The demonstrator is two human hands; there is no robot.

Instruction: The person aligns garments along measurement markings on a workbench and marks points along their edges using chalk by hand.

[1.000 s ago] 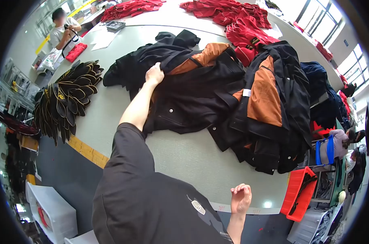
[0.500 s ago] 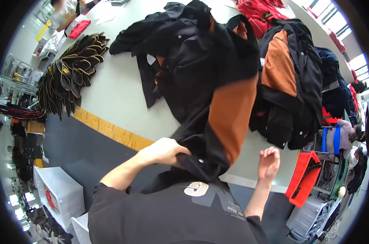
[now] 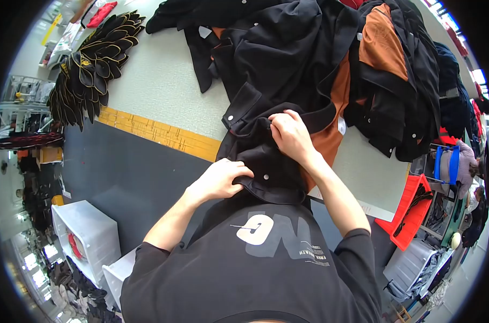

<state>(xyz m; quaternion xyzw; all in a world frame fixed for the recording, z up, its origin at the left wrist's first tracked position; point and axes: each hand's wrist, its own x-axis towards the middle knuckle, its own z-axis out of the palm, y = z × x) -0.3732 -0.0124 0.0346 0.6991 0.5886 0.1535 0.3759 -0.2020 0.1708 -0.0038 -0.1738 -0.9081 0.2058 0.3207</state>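
A black jacket (image 3: 282, 64) with an orange-brown panel (image 3: 338, 97) spreads over the table, its lower end hanging over the front edge toward my body. My left hand (image 3: 223, 179) pinches the jacket's edge near a white snap button. Higher up and to the right, my right hand (image 3: 291, 133) has its fingers curled on a black fold of the same jacket. A white label (image 3: 342, 126) shows at the jacket's right side. Another black and orange-brown jacket (image 3: 384, 43) lies to the right, close beside it.
A fanned pile of black pieces with yellow edging (image 3: 96, 67) lies on the table's left. A yellow measuring strip (image 3: 158, 134) runs along the front edge. A red bin (image 3: 411, 212) stands at right, a white tub (image 3: 88, 237) at lower left. A seated person (image 3: 466, 164) is far right.
My right hand has come from the right, off the jacket, onto its black cloth. The jacket's lower part has been turned or folded, covering much of the orange-brown panel. My left hand still grips the edge.
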